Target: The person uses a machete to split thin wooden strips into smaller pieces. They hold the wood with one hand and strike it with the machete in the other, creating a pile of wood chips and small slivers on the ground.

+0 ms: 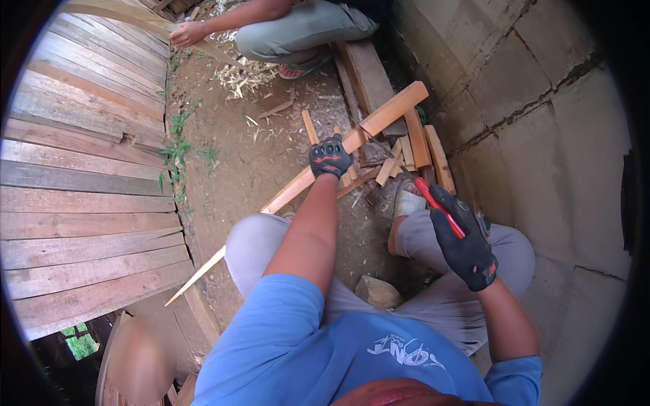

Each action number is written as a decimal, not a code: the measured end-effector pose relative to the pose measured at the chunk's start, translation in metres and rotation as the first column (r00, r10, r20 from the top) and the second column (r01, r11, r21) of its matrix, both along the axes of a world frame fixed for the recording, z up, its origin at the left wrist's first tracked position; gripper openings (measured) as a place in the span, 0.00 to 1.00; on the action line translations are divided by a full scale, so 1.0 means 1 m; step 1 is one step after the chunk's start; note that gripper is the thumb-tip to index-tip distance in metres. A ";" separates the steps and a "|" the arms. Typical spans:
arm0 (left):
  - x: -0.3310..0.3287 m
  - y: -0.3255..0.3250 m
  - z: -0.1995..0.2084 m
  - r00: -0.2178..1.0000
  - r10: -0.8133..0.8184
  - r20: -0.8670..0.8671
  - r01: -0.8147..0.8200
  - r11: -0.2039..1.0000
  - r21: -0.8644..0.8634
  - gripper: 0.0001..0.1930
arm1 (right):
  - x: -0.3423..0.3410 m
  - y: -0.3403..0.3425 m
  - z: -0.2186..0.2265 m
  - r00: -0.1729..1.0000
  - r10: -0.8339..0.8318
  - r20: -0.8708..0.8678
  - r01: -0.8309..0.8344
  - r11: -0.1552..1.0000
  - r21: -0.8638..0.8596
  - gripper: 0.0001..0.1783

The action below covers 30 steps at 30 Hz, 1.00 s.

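A long squared wooden beam (pixel 393 111) slants across in front of me, from the far right down past my left knee. My left hand (pixel 330 157), in a black glove, is closed over the beam near its middle. In my right hand (pixel 466 238), also gloved, is the red handle of a handsaw (pixel 426 192). Its thin dark blade runs from the handle up to the beam and meets it to the right of my left hand. The blade's teeth are too fine to make out. My right fingers are wrapped round the handle.
Short wood offcuts (pixel 387 168) lie under the beam, beside a thick timber (pixel 369 74). A block wall (pixel 528 176) rises on the right, a plank wall (pixel 88 203) on the left. Ahead, another person's hand (pixel 189 34) rests on a wood strip. A stone (pixel 379 292) lies between my legs.
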<state>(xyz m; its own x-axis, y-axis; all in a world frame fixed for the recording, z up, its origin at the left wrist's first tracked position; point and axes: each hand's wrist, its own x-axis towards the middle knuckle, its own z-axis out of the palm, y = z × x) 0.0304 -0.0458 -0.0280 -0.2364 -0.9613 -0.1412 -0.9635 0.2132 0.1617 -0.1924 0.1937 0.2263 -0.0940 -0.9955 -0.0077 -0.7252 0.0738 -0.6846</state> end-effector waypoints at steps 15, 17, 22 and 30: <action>0.007 -0.001 -0.005 0.997 -0.009 -0.077 0.009 1.000 0.008 0.22 | 0.056 -0.174 -0.130 1.000 0.016 0.025 -0.013 0.994 -0.104 0.23; 0.006 -0.004 -0.005 0.994 -0.020 -0.104 0.022 0.999 0.023 0.22 | 0.071 -0.222 -0.157 1.000 0.004 0.000 -0.004 0.994 -0.109 0.24; 0.008 -0.008 -0.001 0.995 -0.015 -0.095 0.025 0.994 0.108 0.23 | 0.078 -0.269 -0.175 1.000 0.007 -0.023 -0.009 0.998 -0.057 0.24; 0.006 -0.010 -0.006 0.995 0.001 -0.104 0.008 0.997 0.082 0.27 | 0.038 -0.119 -0.105 0.998 -0.029 0.049 0.032 0.997 -0.072 0.22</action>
